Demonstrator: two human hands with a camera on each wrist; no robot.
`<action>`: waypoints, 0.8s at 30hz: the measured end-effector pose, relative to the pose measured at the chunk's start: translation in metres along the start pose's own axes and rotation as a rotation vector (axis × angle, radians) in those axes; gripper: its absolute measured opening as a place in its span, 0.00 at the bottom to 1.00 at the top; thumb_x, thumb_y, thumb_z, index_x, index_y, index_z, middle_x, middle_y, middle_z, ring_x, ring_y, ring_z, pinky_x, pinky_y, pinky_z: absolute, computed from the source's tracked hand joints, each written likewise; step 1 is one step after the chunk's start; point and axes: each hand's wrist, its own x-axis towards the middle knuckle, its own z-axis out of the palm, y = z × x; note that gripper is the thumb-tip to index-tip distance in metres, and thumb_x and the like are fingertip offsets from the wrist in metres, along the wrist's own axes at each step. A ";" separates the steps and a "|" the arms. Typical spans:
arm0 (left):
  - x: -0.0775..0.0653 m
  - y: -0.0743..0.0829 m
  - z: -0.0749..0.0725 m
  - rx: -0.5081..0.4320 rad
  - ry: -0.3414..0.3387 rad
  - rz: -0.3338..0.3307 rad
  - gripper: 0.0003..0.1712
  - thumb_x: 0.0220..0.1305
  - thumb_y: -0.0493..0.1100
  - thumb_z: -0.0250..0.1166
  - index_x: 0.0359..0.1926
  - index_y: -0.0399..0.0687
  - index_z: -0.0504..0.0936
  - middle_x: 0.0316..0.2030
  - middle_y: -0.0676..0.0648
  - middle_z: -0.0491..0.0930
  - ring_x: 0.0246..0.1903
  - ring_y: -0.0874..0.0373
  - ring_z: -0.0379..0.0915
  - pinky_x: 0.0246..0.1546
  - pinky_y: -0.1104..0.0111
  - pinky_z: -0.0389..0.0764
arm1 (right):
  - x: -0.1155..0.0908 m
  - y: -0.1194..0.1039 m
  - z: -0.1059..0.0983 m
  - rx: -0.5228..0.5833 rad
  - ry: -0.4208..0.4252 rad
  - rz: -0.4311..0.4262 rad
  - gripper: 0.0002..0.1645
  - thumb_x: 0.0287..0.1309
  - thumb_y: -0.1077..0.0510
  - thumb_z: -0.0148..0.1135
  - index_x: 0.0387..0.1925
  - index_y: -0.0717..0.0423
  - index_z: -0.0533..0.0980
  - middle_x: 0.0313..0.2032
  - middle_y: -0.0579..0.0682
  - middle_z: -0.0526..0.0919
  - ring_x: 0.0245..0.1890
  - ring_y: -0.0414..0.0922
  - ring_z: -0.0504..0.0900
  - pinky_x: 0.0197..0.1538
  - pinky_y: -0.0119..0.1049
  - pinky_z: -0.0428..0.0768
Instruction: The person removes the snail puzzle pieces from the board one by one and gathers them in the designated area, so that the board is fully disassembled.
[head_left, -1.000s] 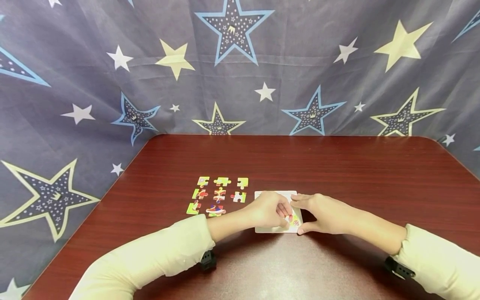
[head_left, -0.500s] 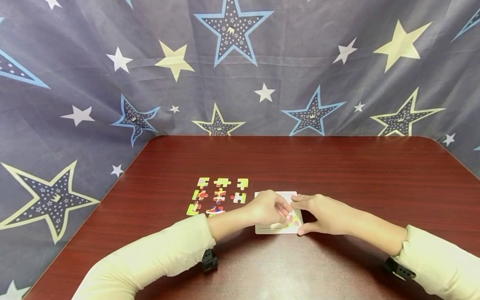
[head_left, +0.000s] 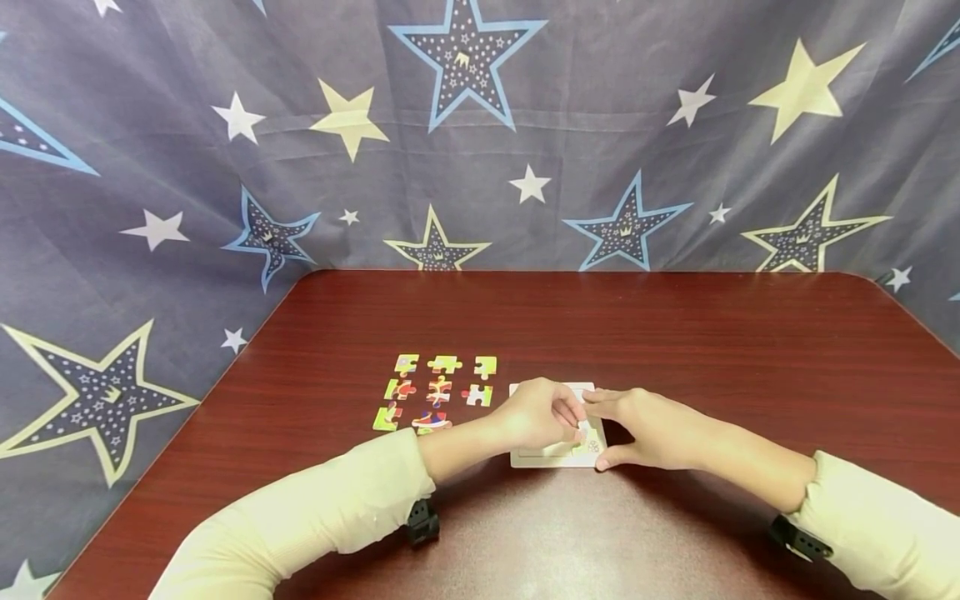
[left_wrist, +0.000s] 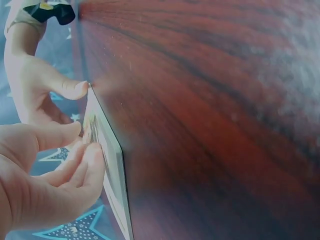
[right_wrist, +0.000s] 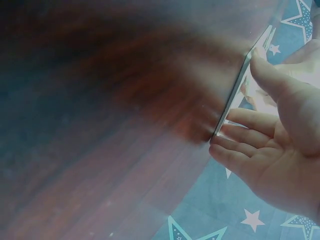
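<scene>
In the head view a white puzzle tray (head_left: 537,459) lies flat on the table, a piece with a printed picture (head_left: 594,447) in its near right corner. Over the tray my left hand (head_left: 536,414) pinches a small puzzle piece (head_left: 584,428) between thumb and fingertips, its picture mostly hidden by the fingers. My right hand (head_left: 660,429) holds the tray's right side, thumb at the near corner and fingers at the far one. From the left wrist view, the left hand's fingertips (left_wrist: 94,150) are close to the tray surface.
Left of the tray, loose jigsaw pieces (head_left: 439,389) lie spaced in rows on the dark red table (head_left: 637,333). A star-patterned curtain (head_left: 570,125) hangs behind the table and along its left side.
The left hand's fingers have shifted slightly over the tray, and the pinched piece now looks tilted and paler. The right hand and the loose pieces stay in place.
</scene>
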 end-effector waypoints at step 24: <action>-0.014 -0.022 -0.023 -0.067 0.140 0.062 0.09 0.47 0.37 0.74 0.32 0.42 0.84 0.26 0.45 0.87 0.23 0.67 0.78 0.29 0.77 0.78 | 0.004 -0.002 -0.001 -0.003 -0.002 -0.020 0.38 0.48 0.43 0.71 0.55 0.64 0.76 0.59 0.65 0.77 0.59 0.59 0.78 0.54 0.48 0.79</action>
